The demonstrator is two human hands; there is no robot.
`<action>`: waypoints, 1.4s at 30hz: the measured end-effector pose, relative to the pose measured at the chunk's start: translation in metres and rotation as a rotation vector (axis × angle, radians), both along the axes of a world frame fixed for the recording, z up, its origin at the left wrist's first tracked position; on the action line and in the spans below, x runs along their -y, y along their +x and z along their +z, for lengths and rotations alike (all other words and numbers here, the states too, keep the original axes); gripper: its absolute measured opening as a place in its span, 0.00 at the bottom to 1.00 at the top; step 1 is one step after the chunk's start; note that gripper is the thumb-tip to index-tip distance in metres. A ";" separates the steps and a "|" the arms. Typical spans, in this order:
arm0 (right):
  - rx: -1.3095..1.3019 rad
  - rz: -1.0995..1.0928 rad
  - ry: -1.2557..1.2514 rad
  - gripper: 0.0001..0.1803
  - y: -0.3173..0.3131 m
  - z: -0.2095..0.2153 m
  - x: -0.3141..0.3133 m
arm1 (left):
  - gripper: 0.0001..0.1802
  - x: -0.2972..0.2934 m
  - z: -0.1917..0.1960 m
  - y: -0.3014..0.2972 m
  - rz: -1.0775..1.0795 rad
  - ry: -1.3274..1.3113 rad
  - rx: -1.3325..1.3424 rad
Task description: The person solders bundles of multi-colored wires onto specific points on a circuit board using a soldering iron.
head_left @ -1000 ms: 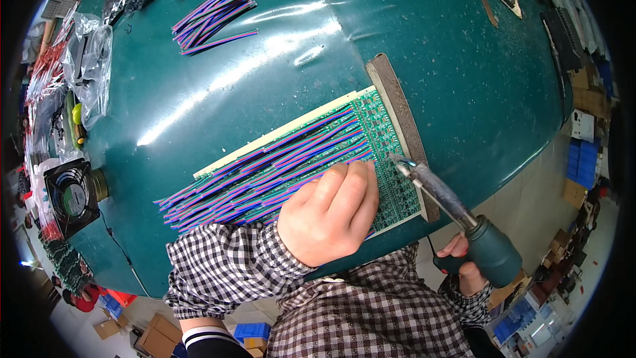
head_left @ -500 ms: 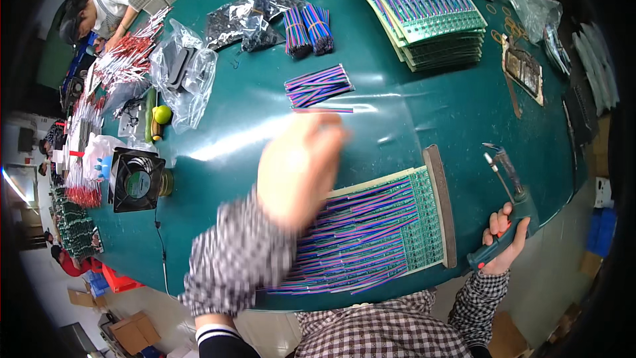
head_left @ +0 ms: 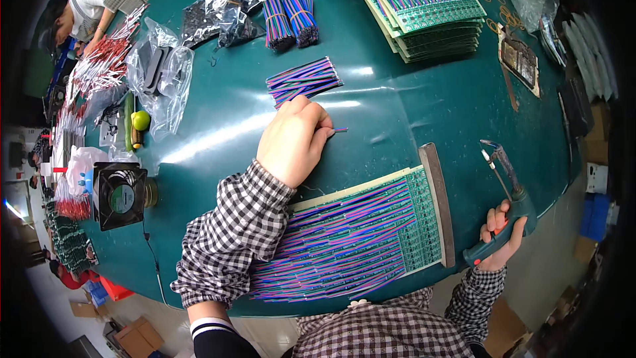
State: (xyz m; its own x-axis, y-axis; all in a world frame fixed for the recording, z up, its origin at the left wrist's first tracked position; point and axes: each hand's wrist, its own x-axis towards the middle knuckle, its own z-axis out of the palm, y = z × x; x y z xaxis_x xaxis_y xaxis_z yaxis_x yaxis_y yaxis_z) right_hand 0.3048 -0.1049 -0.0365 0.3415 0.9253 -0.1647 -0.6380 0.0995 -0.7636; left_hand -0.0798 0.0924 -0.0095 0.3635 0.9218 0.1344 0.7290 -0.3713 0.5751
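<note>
My left hand (head_left: 295, 139) is closed in a pinch on a short multicoloured ribbon wire (head_left: 341, 130), whose end sticks out to the right of the fingertips. Just beyond that hand lies a loose pile of the same wires (head_left: 303, 81). My right hand (head_left: 505, 246) is wrapped round the green handle of a soldering gun (head_left: 520, 209), its metal tip and feed tube pointing up and away. Between my hands, near the table's front edge, a green circuit board panel (head_left: 423, 225) lies covered with rows of blue, pink and black wires (head_left: 344, 238). A grey-brown bar (head_left: 437, 205) runs along its right edge.
A tall stack of wired boards (head_left: 437, 33) stands at the far right. Banded wire bundles (head_left: 291, 21) and plastic bags (head_left: 162, 76) lie far left. A black fan (head_left: 120, 195) sits at the left, its cord trailing forward. Another person (head_left: 86, 10) works at the far left.
My left hand, blurred in motion before, is now still in a pinch on a single wire below the pile. My right hand keeps its hold on the soldering gun. The view has shifted slightly.
</note>
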 end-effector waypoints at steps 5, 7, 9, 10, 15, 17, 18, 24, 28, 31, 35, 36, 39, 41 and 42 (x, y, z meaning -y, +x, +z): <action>-0.032 0.035 0.038 0.28 0.001 -0.001 0.002 | 0.05 0.012 0.018 0.001 0.117 -0.317 0.256; -0.038 0.035 0.036 0.29 0.003 -0.002 0.003 | 0.06 0.022 0.033 0.006 0.159 -0.469 0.432; -0.059 0.045 0.038 0.30 0.004 -0.001 0.002 | 0.08 0.036 0.055 0.013 0.199 -0.615 0.594; -0.081 0.055 0.027 0.29 0.004 -0.001 0.002 | 0.08 0.045 0.064 0.015 0.190 -0.633 0.597; -0.048 0.072 -0.015 0.31 0.000 0.017 0.014 | 0.09 0.099 0.083 0.041 -0.041 -0.347 0.376; -0.051 0.082 0.006 0.31 0.001 0.020 0.026 | 0.10 0.113 0.072 0.058 -0.125 -0.193 0.324; 0.006 0.095 0.031 0.31 0.002 0.022 0.033 | 0.12 0.119 0.059 0.066 -0.155 -0.125 0.321; 0.105 0.092 -0.017 0.35 0.002 0.035 0.085 | 0.23 0.145 0.014 0.096 -0.341 0.377 -0.131; 0.212 0.103 -0.119 0.37 -0.001 0.045 0.112 | 0.23 0.150 0.016 0.097 -0.329 0.357 -0.151; 0.385 0.198 -0.230 0.36 -0.008 0.062 0.116 | 0.23 0.150 0.016 0.097 -0.314 0.354 -0.133; 0.553 0.210 -0.342 0.39 -0.022 0.072 0.114 | 0.21 0.148 0.014 0.097 -0.286 0.358 -0.105; 0.554 0.209 -0.345 0.39 -0.028 0.073 0.114 | 0.21 0.148 0.014 0.097 -0.287 0.356 -0.104; 0.726 0.244 -0.366 0.34 -0.030 0.075 0.112 | 0.21 0.147 0.013 0.096 -0.288 0.330 -0.065; 0.879 0.306 -0.347 0.31 -0.027 0.078 0.109 | 0.21 0.147 0.015 0.095 -0.289 0.312 -0.066; 1.034 0.364 -0.325 0.28 -0.026 0.080 0.107 | 0.21 0.147 0.016 0.094 -0.288 0.311 -0.069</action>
State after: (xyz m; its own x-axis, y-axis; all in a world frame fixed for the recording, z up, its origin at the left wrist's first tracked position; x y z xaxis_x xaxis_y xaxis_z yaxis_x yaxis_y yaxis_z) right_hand 0.2786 -0.2117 0.0437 0.1729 0.9623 -0.2102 0.3603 -0.2604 -0.8958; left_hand 0.0142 -0.0543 0.0068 0.6180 0.7008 0.3562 0.6028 -0.7133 0.3576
